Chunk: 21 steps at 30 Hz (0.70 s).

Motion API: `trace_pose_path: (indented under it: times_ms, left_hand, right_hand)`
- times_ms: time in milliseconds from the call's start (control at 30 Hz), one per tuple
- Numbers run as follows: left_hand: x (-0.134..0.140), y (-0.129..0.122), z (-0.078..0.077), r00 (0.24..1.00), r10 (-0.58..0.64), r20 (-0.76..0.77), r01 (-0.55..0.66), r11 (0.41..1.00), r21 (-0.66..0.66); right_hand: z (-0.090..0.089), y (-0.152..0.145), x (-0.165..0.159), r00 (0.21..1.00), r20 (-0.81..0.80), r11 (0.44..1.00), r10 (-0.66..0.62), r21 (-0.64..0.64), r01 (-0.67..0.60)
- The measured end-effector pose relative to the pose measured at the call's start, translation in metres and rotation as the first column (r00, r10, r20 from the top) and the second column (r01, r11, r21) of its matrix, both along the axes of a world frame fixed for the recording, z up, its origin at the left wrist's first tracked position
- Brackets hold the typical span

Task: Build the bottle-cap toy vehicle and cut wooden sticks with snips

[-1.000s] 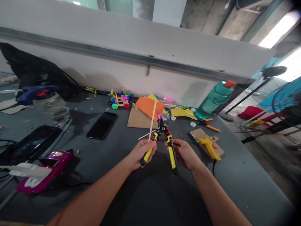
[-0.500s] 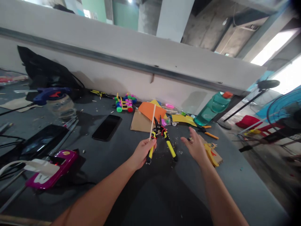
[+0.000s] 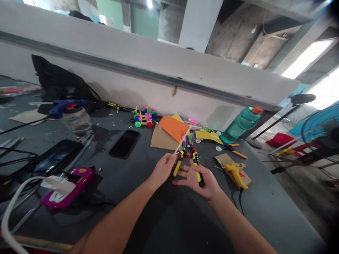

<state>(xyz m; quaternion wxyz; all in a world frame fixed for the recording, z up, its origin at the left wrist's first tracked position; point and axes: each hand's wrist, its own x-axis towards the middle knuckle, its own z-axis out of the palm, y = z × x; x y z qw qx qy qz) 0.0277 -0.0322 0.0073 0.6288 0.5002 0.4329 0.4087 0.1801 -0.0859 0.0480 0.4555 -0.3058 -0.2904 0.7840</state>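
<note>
Between the fingertips of my left hand (image 3: 162,170) is a thin pale wooden stick (image 3: 182,141), slanting up and to the right. A pair of snips (image 3: 195,158) with black-and-yellow handles is just right of that hand, its jaws pointing away from me. My right hand (image 3: 206,182) is around the snips, thumb over the right handle and fingers reaching behind toward the left one. The handles are spread apart. The stick's upper part passes close to the jaws; whether it touches them I cannot tell.
Orange paper (image 3: 173,127) lies over cardboard (image 3: 160,138) behind the snips. A yellow glue gun (image 3: 235,173) rests on cardboard at right, near orange-handled pliers (image 3: 237,152) and a green bottle (image 3: 239,125). Leftward are a phone (image 3: 124,144), a colourful toy car (image 3: 143,118) and a pink power strip (image 3: 70,190).
My right hand has moved left from beside the glue gun onto the snips. The stick has tipped from nearly upright toward the right, and the snips' handles have come closer together.
</note>
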Motion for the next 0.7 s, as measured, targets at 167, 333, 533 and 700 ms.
trace_pose_path:
  times_ms: [167,333,533,700]
  left_hand:
    - [-0.005,0.011,0.002,0.997,0.050,0.064,-0.048,0.998,-0.031]
    - [-0.006,0.016,-0.001,0.993,-0.021,-0.117,0.038,0.989,0.145]
    - [-0.012,0.021,-0.001,0.950,0.157,-0.271,-0.090,0.965,0.246]
    - [-0.012,0.015,0.009,0.911,0.237,-0.338,-0.128,0.940,0.316]
  right_hand:
    - [-0.009,-0.001,0.030,0.968,0.215,0.991,-0.131,0.014,0.131]
    - [-0.021,-0.010,0.039,0.935,0.292,0.980,-0.199,0.041,0.195]
    - [-0.021,-0.020,0.019,0.780,0.623,0.994,-0.064,0.106,-0.003]
    - [-0.018,-0.021,0.017,0.679,0.731,0.993,-0.068,0.116,-0.026]
